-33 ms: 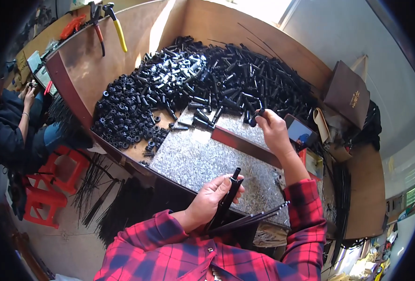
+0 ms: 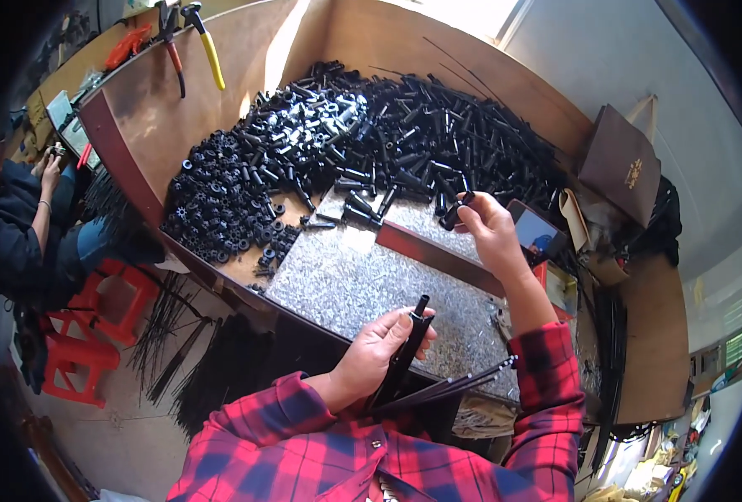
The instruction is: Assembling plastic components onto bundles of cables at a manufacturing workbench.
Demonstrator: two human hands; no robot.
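A person in a red plaid shirt works at a wooden desk (image 2: pixel 438 50) heaped with black plastic parts (image 2: pixel 371 142). The left hand (image 2: pixel 379 351) is clenched around a black rod (image 2: pixel 404 356) held upright over the desk's near edge, above a speckled grey slab (image 2: pixel 346 276). The right hand (image 2: pixel 488 230) reaches to the heap's near rim, its fingertips pinching a small black sleeve (image 2: pixel 456 211). More thin black rods (image 2: pixel 463 381) lie at the near edge by the right forearm. Pliers with yellow handles (image 2: pixel 207 46) rest at the desk's far left corner, where another person (image 2: pixel 19 226) sits beside red stools (image 2: pixel 94 326).
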